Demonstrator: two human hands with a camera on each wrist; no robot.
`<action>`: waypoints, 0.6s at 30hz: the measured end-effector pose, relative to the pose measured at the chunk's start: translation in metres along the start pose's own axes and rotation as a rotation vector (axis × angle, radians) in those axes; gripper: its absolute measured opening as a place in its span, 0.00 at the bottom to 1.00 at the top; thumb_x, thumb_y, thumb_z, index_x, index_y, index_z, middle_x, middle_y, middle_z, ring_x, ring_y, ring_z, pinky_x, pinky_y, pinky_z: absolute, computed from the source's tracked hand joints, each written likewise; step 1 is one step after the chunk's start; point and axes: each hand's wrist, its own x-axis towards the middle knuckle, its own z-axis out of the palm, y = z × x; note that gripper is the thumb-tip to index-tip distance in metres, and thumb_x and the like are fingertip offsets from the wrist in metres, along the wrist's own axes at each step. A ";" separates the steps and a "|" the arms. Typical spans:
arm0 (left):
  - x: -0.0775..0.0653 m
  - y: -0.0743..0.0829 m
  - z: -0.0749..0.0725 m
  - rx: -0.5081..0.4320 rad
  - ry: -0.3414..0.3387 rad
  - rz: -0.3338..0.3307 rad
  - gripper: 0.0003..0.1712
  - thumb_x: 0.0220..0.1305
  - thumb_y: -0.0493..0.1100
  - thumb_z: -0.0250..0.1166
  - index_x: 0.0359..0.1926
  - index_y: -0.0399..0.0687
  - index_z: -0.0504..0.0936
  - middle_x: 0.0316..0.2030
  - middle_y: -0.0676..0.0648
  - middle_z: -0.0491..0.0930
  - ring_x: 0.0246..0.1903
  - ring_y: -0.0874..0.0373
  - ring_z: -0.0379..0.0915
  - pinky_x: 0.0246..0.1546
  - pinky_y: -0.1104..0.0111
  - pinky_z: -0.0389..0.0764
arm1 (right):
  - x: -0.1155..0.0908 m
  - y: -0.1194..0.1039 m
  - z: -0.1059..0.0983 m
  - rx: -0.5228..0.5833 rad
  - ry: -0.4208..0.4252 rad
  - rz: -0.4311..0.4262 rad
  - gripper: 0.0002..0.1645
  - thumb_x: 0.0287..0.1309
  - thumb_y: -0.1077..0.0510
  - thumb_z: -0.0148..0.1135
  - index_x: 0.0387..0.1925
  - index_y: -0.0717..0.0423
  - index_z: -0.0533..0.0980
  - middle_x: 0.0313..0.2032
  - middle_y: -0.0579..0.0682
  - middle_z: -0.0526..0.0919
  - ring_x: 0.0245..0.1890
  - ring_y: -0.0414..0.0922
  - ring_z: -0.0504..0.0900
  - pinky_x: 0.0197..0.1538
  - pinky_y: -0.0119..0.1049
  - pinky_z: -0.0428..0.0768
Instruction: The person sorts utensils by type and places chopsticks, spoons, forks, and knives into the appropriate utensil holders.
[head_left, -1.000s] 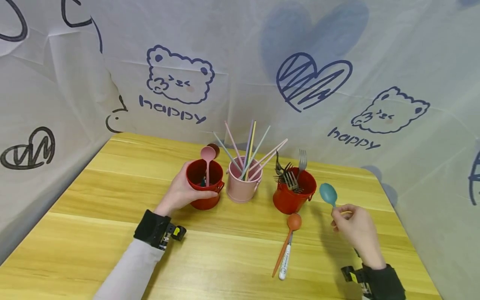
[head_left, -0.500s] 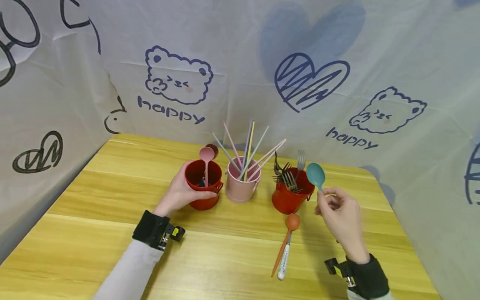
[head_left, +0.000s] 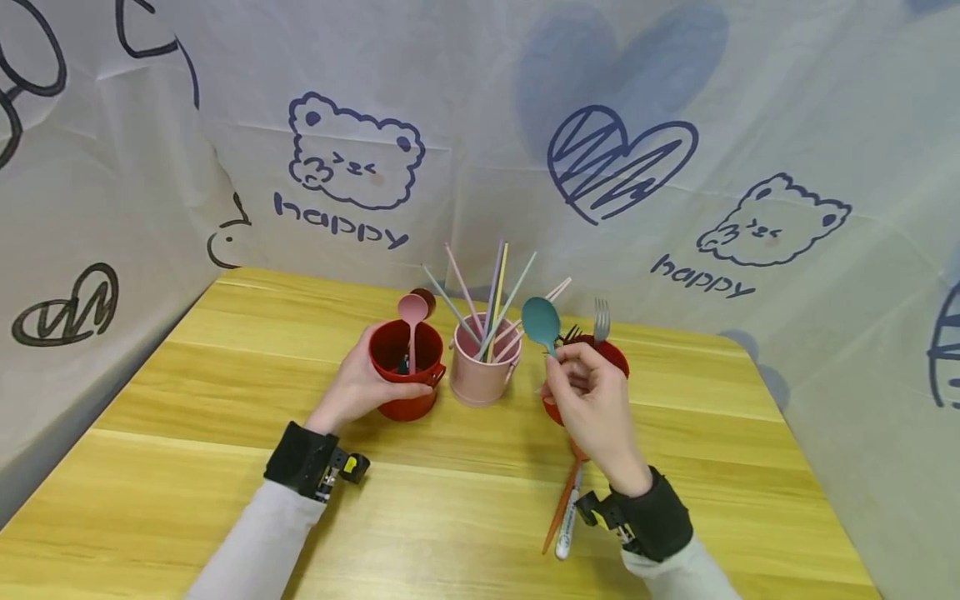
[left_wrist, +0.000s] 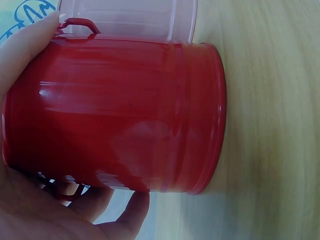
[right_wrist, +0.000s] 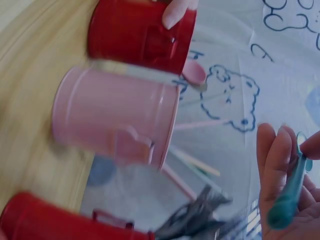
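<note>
My left hand (head_left: 363,379) grips the left red bucket (head_left: 411,407), thumb along the near side and fingers round the far side, as the left wrist view shows. In that bucket stand a pink spoon (head_left: 412,310) and a dark brown spoon (head_left: 427,302). Pinched between the thumb and fingers of my right hand (head_left: 596,408) is a teal spoon (head_left: 541,321), bowl up, held above the table. It hangs between the pink bucket (head_left: 480,385) and the right red bucket (head_left: 617,354), whose forks (head_left: 602,318) are partly hidden behind my hand.
Several pastel straws (head_left: 498,287) fan out of the pink bucket. An orange spoon (head_left: 561,508) lies crossed with a white-handled utensil (head_left: 567,529) on the wooden table (head_left: 420,517), below my right hand. A printed white cloth (head_left: 480,150) hangs behind the table.
My right hand has carried the teal spoon leftward, from right of the right red bucket to in front of it. My left hand stays on its bucket.
</note>
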 end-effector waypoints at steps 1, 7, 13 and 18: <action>0.000 0.000 0.000 0.001 0.000 0.000 0.51 0.37 0.48 0.80 0.62 0.48 0.61 0.56 0.47 0.69 0.55 0.50 0.65 0.55 0.50 0.71 | 0.002 -0.001 0.004 0.020 0.001 0.013 0.05 0.62 0.68 0.55 0.39 0.68 0.74 0.23 0.61 0.81 0.22 0.40 0.81 0.29 0.34 0.82; 0.001 -0.003 -0.001 -0.003 0.008 0.010 0.52 0.36 0.47 0.80 0.62 0.47 0.62 0.56 0.45 0.70 0.55 0.48 0.66 0.55 0.49 0.71 | 0.014 0.009 0.033 0.131 -0.011 0.009 0.07 0.63 0.66 0.56 0.39 0.68 0.74 0.25 0.64 0.81 0.24 0.41 0.82 0.29 0.36 0.83; 0.001 -0.005 -0.001 0.001 0.008 0.006 0.51 0.36 0.48 0.80 0.62 0.47 0.62 0.56 0.45 0.70 0.55 0.48 0.66 0.55 0.49 0.70 | 0.024 0.007 0.061 0.207 -0.058 -0.022 0.07 0.62 0.67 0.56 0.39 0.71 0.73 0.28 0.66 0.80 0.27 0.43 0.82 0.32 0.47 0.83; 0.001 -0.003 0.000 -0.020 -0.001 -0.004 0.51 0.37 0.47 0.80 0.62 0.46 0.62 0.56 0.45 0.69 0.55 0.48 0.65 0.57 0.49 0.69 | 0.033 -0.014 0.076 0.226 -0.084 -0.035 0.06 0.61 0.72 0.54 0.38 0.75 0.73 0.31 0.67 0.80 0.31 0.57 0.82 0.38 0.48 0.82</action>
